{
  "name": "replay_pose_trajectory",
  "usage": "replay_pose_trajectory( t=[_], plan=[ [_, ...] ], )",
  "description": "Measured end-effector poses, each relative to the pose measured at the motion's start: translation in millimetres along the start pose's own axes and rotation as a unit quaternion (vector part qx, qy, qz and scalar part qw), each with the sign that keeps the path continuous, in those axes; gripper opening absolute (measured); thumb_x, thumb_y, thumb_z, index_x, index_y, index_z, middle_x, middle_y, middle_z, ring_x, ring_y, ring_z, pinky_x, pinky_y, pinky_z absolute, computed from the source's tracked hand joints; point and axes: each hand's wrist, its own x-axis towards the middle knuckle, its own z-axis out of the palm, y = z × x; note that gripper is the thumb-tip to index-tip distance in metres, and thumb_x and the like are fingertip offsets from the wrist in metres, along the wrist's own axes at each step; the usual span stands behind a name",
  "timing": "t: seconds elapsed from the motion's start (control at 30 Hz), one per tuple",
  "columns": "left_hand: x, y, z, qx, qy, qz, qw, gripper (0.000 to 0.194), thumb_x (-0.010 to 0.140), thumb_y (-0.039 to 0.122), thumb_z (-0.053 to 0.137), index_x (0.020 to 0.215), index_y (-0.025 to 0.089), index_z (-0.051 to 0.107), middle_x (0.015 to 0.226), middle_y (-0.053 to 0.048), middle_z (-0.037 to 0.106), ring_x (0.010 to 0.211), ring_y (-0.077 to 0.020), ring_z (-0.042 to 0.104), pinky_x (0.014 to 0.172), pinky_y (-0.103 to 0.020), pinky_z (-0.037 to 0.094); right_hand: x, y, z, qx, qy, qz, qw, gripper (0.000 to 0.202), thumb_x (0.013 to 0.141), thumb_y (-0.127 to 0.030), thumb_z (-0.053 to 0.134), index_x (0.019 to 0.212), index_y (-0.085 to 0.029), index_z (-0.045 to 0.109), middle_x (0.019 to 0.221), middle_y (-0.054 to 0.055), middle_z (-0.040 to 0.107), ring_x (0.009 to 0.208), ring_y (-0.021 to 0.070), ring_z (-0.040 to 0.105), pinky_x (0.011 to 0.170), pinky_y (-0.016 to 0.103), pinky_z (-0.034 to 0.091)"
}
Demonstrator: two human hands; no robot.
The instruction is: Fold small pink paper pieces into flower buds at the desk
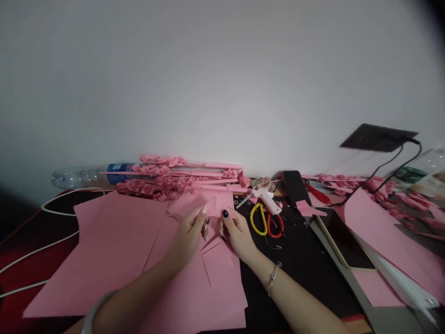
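Observation:
Near the middle of the head view, my left hand (193,228) and my right hand (235,230) pinch a small piece of pink paper (214,207) between them, thumbs on top. The piece has a pointed upper edge; its lower part is hard to tell from the paper behind it. Below both hands lie cut pink papers (217,264) on top of larger pink sheets (118,246). A white glue gun (267,197) rests to the right of my right hand, with scissors (258,219) that have yellow and red handles just beneath it.
Pink paper flowers on stems (163,183) lie along the wall. A plastic bottle (79,177) is at the back left beside a white cable (59,239). To the right are a black phone (294,185), a tablet-like device (347,239), a white cutter (406,283) and more pink sheets.

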Motion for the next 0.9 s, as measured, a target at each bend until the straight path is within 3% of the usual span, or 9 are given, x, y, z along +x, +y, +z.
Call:
replay_pose_trajectory(
  t=[0.1, 0.23, 0.5, 0.77, 0.9],
  plan=[
    [-3.0, 2.3, 2.9, -0.019, -0.039, -0.023, 0.999, 0.032, 0.088, 0.044, 0.038, 0.069, 0.018, 0.043, 0.054, 0.007, 0.04, 0.043, -0.0077, 0.04, 0.045, -0.021, 0.036, -1.2, 2.9, -4.7, 0.011, -0.001, 0.007, 1.0, 0.04, 0.09, -0.044, 0.037, 0.06, -0.018, 0.038, 0.051, -0.005, 0.035, 0.045, 0.0063, 0.031, 0.043, 0.021, 0.024],
    [-5.7, 0.0, 3.7, -0.032, -0.074, -0.04, 0.996, 0.033, 0.088, 0.047, 0.036, 0.077, 0.018, 0.045, 0.058, 0.006, 0.042, 0.044, -0.0069, 0.041, 0.044, -0.02, 0.037, -3.9, 5.2, -12.5, -0.052, -0.011, 0.003, 0.999, 0.04, 0.091, -0.044, 0.035, 0.061, -0.018, 0.04, 0.053, -0.004, 0.037, 0.047, 0.0073, 0.031, 0.044, 0.021, 0.024],
    [-4.8, -11.3, -1.4, 0.033, -0.051, -0.011, 0.998, 0.038, 0.09, 0.045, 0.033, 0.064, 0.018, 0.039, 0.049, 0.006, 0.037, 0.042, -0.0074, 0.038, 0.043, -0.02, 0.032, -9.0, 9.2, -16.0, -0.129, -0.063, -0.019, 0.99, 0.04, 0.092, -0.043, 0.032, 0.06, -0.019, 0.034, 0.052, -0.004, 0.031, 0.047, 0.0088, 0.028, 0.045, 0.023, 0.024],
    [-6.2, -14.8, -3.1, 0.066, -0.118, -0.033, 0.99, 0.034, 0.088, 0.033, 0.035, 0.058, 0.019, 0.038, 0.046, 0.006, 0.038, 0.04, -0.0076, 0.037, 0.04, -0.019, 0.029, -9.3, 4.7, -20.6, -0.186, -0.091, -0.036, 0.978, 0.042, 0.093, -0.039, 0.031, 0.056, -0.019, 0.029, 0.048, -0.005, 0.026, 0.046, 0.0079, 0.025, 0.045, 0.022, 0.021],
    [-7.0, -12.9, -2.6, 0.087, -0.142, -0.056, 0.984, 0.033, 0.087, 0.029, 0.033, 0.056, 0.019, 0.037, 0.043, 0.006, 0.038, 0.039, -0.0082, 0.037, 0.04, -0.02, 0.03, -8.5, 4.6, -18.9, -0.25, -0.041, -0.055, 0.966, 0.046, 0.092, -0.038, 0.033, 0.051, -0.019, 0.025, 0.047, -0.005, 0.022, 0.044, 0.0069, 0.022, 0.043, 0.023, 0.017]
  ],
)
